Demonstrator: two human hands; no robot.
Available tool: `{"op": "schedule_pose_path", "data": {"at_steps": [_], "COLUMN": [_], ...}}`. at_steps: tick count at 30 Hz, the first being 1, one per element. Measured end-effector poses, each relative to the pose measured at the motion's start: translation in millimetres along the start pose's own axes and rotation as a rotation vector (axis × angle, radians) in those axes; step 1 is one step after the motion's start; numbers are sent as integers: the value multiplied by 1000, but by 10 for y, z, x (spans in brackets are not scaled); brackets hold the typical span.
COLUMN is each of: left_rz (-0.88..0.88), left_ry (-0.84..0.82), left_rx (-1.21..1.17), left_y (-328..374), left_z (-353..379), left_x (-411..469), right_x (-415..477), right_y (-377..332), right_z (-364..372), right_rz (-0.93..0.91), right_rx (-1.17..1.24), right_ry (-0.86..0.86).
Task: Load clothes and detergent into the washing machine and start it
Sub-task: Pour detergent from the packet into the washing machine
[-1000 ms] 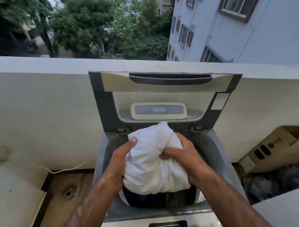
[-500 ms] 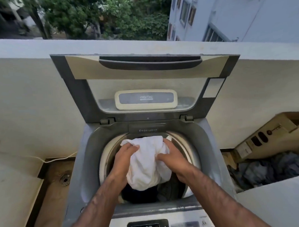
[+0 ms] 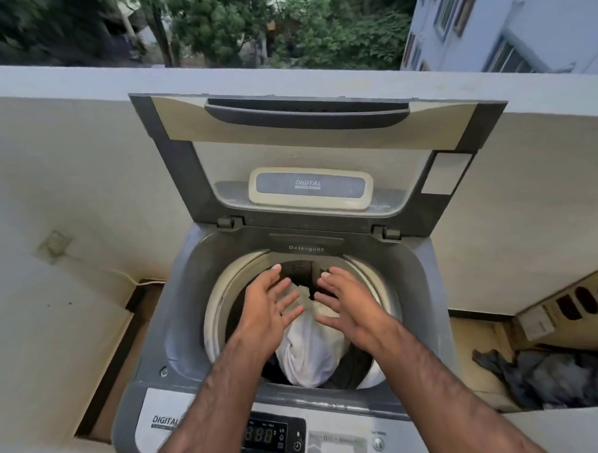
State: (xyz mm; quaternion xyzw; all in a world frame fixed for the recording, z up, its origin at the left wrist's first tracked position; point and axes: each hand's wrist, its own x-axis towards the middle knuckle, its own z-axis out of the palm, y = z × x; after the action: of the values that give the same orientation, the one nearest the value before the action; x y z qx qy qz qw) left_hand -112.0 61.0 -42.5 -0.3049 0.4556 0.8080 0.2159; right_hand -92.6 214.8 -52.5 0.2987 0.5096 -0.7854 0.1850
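Observation:
A grey top-loading washing machine (image 3: 181,320) stands in front of me, its lid (image 3: 307,123) raised against the balcony wall. A white garment (image 3: 308,356) lies in the drum on top of dark clothes. My left hand (image 3: 265,310) and my right hand (image 3: 350,306) hover over the drum opening, fingers spread, holding nothing. A flap marked "Detergent" (image 3: 306,248) sits at the back rim. The control panel (image 3: 276,439) shows a lit digital display at the front.
A cardboard box (image 3: 568,303) and a heap of dark clothes (image 3: 554,376) lie to the right of the machine. A floor drain recess (image 3: 125,353) and a white cable (image 3: 132,278) are on the left. The parapet wall (image 3: 61,82) runs behind.
Both hands lowered the white garment into the drum and let go of it. They are now spread apart above it.

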Motion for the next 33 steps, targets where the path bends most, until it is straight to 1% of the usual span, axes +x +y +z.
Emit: {"op": "schedule_pose_path", "data": {"at_steps": [7,11,15,18,21,26,33], "left_rz": [-56,-79,-98,-107,-117,-101,-56], "left_ry": [-29,-47,-75,-117,-125,-100,-41], "left_rx": [-161,-230,-231,-196,-165,-168,-148], "left_y": [42,119,196,225,224,206,159], "left_z": [159,217,304,337,331,340,311], "left_x": [289,572,766,915,1068,1234,1318], "right_x": [251,464,669,795,890,1094,1151], "right_y": [-78,-167,-166,-124,-86,-2,24], "right_z": [118,239,316,344,362,390,408], "right_rz": [37,36,11,-9,-29,-70,-93], "right_rx": [275,386,471,515,544,527,533], "right_ry": [-3,52,102,121,142,250,305]}}
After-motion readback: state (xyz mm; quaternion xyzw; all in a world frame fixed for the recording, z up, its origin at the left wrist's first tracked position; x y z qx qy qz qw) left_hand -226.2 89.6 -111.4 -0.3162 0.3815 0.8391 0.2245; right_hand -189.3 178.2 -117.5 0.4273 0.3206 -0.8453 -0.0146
